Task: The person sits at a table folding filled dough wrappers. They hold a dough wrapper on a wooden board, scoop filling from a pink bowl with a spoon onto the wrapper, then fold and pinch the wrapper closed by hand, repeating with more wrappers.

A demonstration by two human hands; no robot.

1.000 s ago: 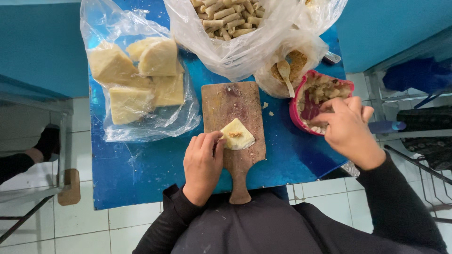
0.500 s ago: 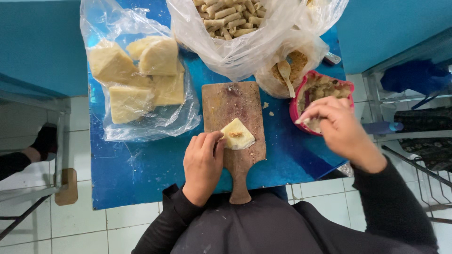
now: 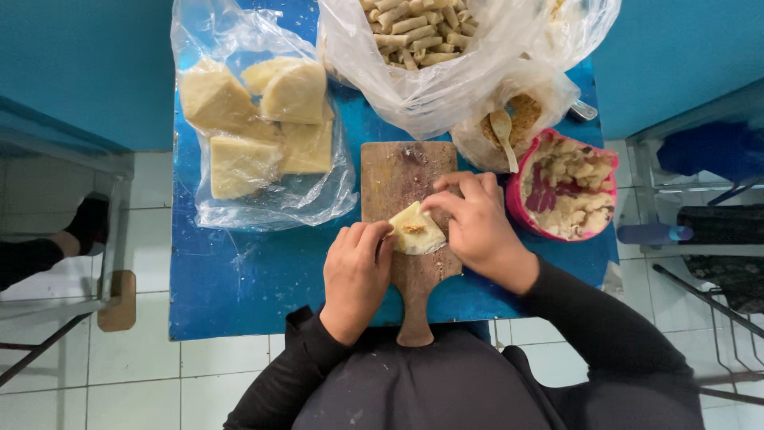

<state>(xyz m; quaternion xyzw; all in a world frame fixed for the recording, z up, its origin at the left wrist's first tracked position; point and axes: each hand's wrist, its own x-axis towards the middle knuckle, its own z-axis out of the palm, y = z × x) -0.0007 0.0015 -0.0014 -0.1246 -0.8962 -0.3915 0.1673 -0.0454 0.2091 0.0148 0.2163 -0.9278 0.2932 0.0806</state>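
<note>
While both hands meet over one wooden cutting board (image 3: 402,179), a single pale square wrapper (image 3: 418,232) with a small dab of filling lies on it, near the board's middle, just above the handle. Left hand (image 3: 356,271) is curled, fingertips (image 3: 382,239) pressing the wrapper's left edge. Right hand (image 3: 476,224) is bent over the right edge, fingers (image 3: 446,199) pinching narrow on the wrapper's top corner. Board sits on one blue table (image 3: 239,275), handle pointing toward the person.

Left of the board: one clear plastic bag (image 3: 263,203) lying flat, holding stacks of pale wrappers (image 3: 239,163), about five stacks, exact count unclear. Top centre: one clear bag of finished rolls (image 3: 414,32), many, too many to count. Right of the board: one pink bowl (image 3: 516,191) of chunky filling, touching the right hand's side. Above the bowl, one smaller bag (image 3: 549,91) with brown crumbs and one wooden spoon (image 3: 504,131) in it. One blue bottle (image 3: 652,233) lies off the table's right edge.
</note>
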